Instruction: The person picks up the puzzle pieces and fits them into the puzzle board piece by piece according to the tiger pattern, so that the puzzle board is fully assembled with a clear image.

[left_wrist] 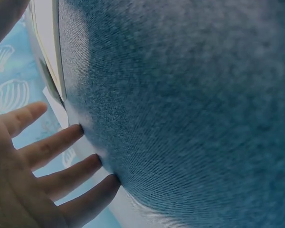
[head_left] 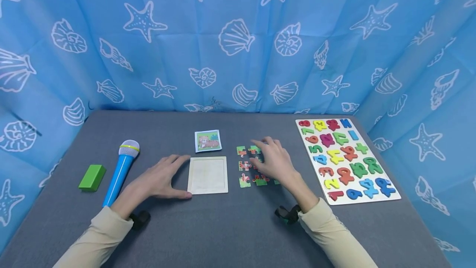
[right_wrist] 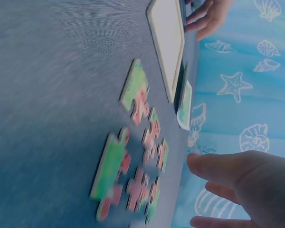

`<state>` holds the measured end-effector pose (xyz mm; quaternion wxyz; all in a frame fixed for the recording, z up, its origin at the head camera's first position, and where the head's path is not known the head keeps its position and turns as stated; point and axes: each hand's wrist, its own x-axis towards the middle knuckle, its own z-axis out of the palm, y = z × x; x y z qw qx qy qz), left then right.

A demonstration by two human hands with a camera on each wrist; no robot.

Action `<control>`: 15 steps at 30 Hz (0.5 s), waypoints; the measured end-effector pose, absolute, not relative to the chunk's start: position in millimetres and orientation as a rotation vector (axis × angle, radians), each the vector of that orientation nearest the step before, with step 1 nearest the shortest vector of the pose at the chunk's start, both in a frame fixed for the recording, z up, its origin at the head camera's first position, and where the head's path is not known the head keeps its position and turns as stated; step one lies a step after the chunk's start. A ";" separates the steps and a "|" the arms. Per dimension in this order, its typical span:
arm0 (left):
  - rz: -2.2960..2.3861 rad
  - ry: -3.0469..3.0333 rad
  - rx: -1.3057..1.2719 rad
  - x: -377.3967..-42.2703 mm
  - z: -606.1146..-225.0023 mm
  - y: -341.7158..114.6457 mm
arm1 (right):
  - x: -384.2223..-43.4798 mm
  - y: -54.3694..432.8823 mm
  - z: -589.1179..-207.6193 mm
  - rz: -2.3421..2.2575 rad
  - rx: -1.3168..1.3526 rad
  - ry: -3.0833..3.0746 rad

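My left hand lies by the left side of a square, pale wooden puzzle tray, its thumb and index fingertips right at the near and far left corners. In the left wrist view its fingers are spread and straight, the fingertips low on the cloth. Several green and red jigsaw pieces lie loose to the right of the tray. Over them is my right hand, thumb and fingers apart and nothing between them; it partly hides some pieces. Behind the tray lies a small picture card of an animal.
A white board of coloured numbers and letters lies at the right. Left of my left hand are a blue toy microphone and a green block. A blue shell-patterned curtain hangs behind the grey table.
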<state>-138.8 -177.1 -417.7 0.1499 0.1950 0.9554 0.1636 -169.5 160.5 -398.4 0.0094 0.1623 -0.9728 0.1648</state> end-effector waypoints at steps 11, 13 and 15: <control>0.367 2.738 0.549 -147.5 -413.7 -171.4 | -184.8 133.1 -403.4 0.591 0.482 -3.129; 0.350 2.737 0.539 -148.2 -414.0 -171.4 | -187.2 129.5 -405.1 0.583 0.491 -3.148; 0.330 2.737 0.537 -148.8 -414.1 -171.2 | -189.5 126.2 -406.2 0.573 0.490 -3.170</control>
